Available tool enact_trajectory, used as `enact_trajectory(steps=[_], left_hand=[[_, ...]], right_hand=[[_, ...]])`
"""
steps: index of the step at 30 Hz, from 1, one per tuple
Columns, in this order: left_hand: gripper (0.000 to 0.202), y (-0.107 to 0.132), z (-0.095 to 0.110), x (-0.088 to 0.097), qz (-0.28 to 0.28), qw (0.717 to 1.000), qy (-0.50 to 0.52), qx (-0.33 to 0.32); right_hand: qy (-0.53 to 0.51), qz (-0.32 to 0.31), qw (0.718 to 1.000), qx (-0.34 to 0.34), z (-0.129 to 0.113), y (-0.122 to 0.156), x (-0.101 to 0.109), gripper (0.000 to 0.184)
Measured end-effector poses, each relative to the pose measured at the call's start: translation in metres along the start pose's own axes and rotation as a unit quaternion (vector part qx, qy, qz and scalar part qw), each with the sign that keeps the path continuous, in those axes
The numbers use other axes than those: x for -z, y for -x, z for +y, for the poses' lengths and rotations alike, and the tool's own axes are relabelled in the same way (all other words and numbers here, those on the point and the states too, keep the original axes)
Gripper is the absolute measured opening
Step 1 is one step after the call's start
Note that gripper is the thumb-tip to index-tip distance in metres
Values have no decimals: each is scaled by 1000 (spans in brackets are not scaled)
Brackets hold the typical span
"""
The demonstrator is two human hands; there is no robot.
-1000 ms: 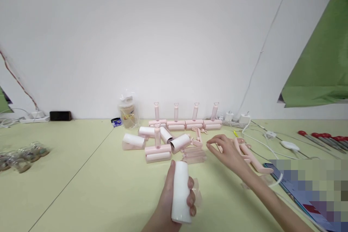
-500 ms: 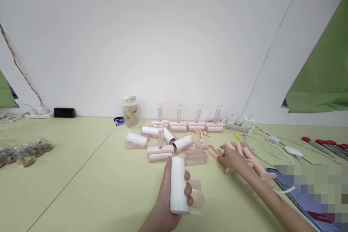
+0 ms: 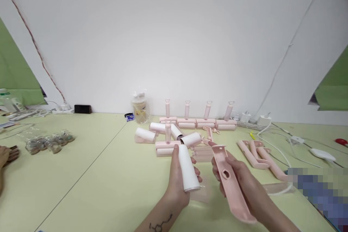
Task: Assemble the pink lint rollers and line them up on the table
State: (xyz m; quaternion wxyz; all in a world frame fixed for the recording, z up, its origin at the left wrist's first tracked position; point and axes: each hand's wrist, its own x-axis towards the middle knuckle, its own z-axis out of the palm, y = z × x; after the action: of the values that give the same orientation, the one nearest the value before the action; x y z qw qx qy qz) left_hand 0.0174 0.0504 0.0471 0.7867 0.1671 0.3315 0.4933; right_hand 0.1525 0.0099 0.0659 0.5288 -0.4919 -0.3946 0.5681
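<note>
My left hand (image 3: pixel 179 181) is closed round a white lint roll (image 3: pixel 188 170), thumb along its side. My right hand (image 3: pixel 241 174) grips a pink lint-roller shell (image 3: pixel 230 185), a curved plastic piece with a round hole, its hollow side showing. The roll and the shell are apart, side by side. Beyond them stands a lint roller (image 3: pixel 165 148) with its handle upright, and white rolls (image 3: pixel 145 135) lie near it. Clear pinkish plastic pieces (image 3: pixel 201 153) lie just past my hands. More pink shells (image 3: pixel 251 155) are to the right.
Several lint rollers (image 3: pixel 206 123) stand in a row along the wall. A bagged tub (image 3: pixel 140 110) and a black phone (image 3: pixel 83 109) are further left. White cables and a charger (image 3: pixel 322 154) lie right. Another person's hand (image 3: pixel 8 154) shows at left, near small clear domes (image 3: pixel 50 142).
My right hand has picked up a pink shell from the group on the right and brought it beside the roll. My left hand has tilted the roll. The view has turned left.
</note>
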Motion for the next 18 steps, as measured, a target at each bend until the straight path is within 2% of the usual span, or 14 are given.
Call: enact_trajectory(steps=[2, 3, 5, 7, 9, 13, 15, 18], left_hand=[[54, 1, -3, -6, 26, 999, -21, -17], [55, 2, -4, -7, 36, 998, -33, -26], [54, 4, -8, -9, 49, 997, -46, -48], [53, 5, -13, -9, 60, 995, -46, -62], [55, 6, -17, -8, 63, 995, -46, -55], [56, 7, -21, -6, 63, 996, -45, -33], [57, 8, -21, -5, 63, 996, -55, -2], [59, 10, -23, -4, 44, 996, -75, 30]], right_hand=[[37, -2, 999, 10, 9, 5, -8, 37], [79, 8, 996, 41, 13, 6, -9, 39], [158, 58, 978, 120, 22, 5, -7, 37], [188, 107, 963, 162, 29, 1, -3, 31], [156, 123, 968, 155, 34, -4, 1, 31], [87, 109, 982, 127, 34, -3, -3, 37], [100, 107, 981, 129, 32, 3, -10, 36], [154, 94, 969, 167, 32, 10, -16, 36]])
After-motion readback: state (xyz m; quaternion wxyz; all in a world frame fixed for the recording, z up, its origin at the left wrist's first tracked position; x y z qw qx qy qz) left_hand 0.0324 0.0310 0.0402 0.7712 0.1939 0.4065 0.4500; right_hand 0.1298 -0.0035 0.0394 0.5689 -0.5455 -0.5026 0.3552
